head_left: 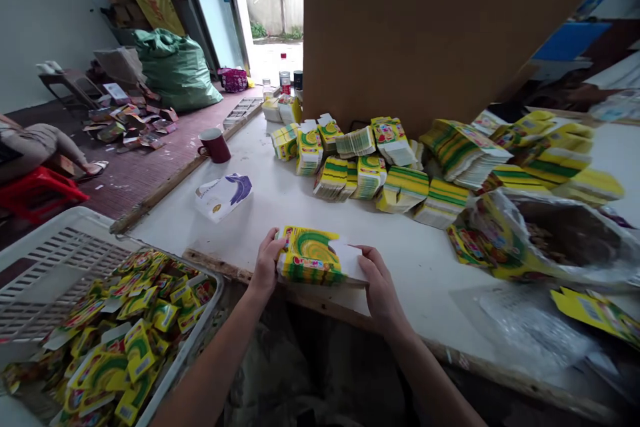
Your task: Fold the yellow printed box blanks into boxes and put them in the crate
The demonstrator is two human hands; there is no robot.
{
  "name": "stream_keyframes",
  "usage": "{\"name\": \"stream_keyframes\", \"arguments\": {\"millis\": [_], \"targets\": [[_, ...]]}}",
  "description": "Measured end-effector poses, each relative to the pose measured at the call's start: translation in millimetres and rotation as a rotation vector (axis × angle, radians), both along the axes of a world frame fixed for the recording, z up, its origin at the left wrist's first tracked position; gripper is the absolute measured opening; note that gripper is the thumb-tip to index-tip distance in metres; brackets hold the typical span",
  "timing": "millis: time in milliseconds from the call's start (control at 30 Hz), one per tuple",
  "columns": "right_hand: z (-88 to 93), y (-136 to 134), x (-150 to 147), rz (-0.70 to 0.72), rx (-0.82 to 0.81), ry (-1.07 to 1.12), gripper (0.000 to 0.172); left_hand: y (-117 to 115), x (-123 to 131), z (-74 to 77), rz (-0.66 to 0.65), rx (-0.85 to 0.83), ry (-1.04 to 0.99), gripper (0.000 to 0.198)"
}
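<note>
A stack of flat yellow-and-green printed cartons (313, 253) is held level above the front edge of the white table (240, 213). My left hand (267, 260) grips its left end, thumb on top. At the white right end, my right hand (381, 283) closes around the flaps with its thumb above. The undersides of both hands are hidden. Beyond the stack stand several more bundles of the same cartons (400, 187). A white and purple tissue pack (223, 197) lies to the left of them.
A white plastic crate (85, 230) at lower left holds many small yellow cartons. On the table are a dark red mug (215, 145), an open plastic-lined bag (505, 230) and clear plastic (537, 323). A large brown cardboard sheet (400, 33) rises behind. A person's leg (60, 143) shows at left.
</note>
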State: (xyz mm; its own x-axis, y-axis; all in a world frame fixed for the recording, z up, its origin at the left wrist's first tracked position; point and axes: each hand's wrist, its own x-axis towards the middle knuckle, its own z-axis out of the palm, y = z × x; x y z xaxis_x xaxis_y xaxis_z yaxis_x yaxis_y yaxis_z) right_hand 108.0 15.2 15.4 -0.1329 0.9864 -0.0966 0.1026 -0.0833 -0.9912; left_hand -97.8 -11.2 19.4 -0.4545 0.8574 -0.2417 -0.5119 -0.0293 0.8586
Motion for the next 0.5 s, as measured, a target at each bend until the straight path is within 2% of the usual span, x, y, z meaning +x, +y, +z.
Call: {"name": "stream_keyframes", "arguments": {"millis": [133, 233, 333, 433, 500], "targets": [[9.5, -4, 15, -0.051, 0.073, -0.062, 0.038, -3, 0, 7.1, -0.057, 0.045, 0.039, 0.038], [30.3, -3, 18, -0.127, 0.341, -0.197, 0.037, -2, -10, 11.4, 0.028, 0.074, 0.093, 0.042], [53.2, -8, 11, 0.017, 0.639, -0.447, 0.025, -6, -18, 16.8, 0.196, 0.11, 0.139, 0.037], [63.8, -15, -4, 0.218, 0.684, -0.665, 0.025, -18, -16, 23.2, 0.338, 0.156, 0.145, 0.031], [63.5, -17, -13, 0.262, 0.653, -0.749, 0.026, -29, -11, 25.7, 0.404, 0.174, 0.137, 0.028]]}}
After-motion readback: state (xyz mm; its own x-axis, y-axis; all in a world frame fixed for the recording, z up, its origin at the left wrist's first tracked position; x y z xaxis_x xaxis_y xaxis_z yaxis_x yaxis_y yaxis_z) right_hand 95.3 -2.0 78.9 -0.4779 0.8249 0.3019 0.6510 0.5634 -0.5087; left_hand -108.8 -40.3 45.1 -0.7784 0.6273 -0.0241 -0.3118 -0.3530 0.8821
